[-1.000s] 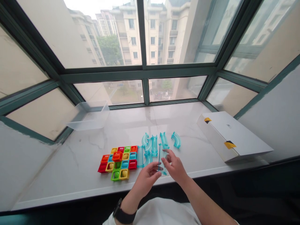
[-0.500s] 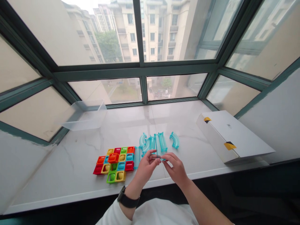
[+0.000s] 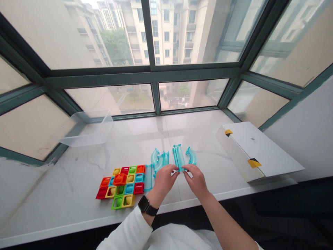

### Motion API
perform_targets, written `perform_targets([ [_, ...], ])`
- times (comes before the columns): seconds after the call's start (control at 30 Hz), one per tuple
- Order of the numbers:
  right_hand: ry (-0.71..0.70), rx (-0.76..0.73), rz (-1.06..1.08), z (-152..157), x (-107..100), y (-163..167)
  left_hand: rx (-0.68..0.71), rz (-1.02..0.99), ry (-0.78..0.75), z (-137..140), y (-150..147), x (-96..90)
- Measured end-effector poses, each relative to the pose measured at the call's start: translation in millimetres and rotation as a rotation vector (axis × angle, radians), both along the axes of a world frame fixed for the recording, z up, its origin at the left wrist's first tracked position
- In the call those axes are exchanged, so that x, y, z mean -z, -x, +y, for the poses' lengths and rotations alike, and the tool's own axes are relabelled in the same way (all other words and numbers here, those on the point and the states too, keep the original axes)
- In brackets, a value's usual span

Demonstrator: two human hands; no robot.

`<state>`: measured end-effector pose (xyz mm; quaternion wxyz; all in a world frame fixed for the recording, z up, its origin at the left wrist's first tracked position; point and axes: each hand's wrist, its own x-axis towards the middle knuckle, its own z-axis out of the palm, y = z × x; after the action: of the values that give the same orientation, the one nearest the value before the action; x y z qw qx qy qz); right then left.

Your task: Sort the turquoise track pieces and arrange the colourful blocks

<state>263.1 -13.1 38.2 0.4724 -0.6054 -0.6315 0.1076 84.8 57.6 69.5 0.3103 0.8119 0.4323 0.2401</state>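
Note:
Both my hands meet over the sill at the near end of a translucent blue straight track piece [image 3: 178, 155]. The fingertips of my left hand [image 3: 166, 178] pinch its left corner, and those of my right hand [image 3: 195, 180] pinch the right corner. Its far end points toward the window. Left of it lie another straight track piece [image 3: 165, 158] and curved track pieces [image 3: 155, 157], partly behind my left hand. A single curved track piece [image 3: 191, 155] rests to the right. Colourful square blocks [image 3: 129, 178] stand grouped left of my left hand, with a flat blue piece [image 3: 148, 177] along their right side.
A clear plastic bin [image 3: 88, 139] stands at the back left of the white marble sill [image 3: 208, 173]. On the right is a white box [image 3: 256, 149] with yellow-and-black tape. Window frames [image 3: 140, 74] close off the back.
The thin, edge-on blue piece between my hands has turned to show its broad face. My hands have shifted slightly, and the whole view has swung a little.

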Motion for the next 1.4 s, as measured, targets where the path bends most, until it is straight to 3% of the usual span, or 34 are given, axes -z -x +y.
perform_targets([
  [0.23,0.084,0.006,0.020,18,7,-5,0.008,0.062,-0.084,18,-9,14.5],
  [0.5,0.115,0.000,-0.006,26,21,-8,-0.028,0.081,-0.092,20,-12,27.6],
  [1.4,0.117,-0.005,-0.028,30,32,-10,-0.030,0.152,-0.096,25,-14,37.1],
])
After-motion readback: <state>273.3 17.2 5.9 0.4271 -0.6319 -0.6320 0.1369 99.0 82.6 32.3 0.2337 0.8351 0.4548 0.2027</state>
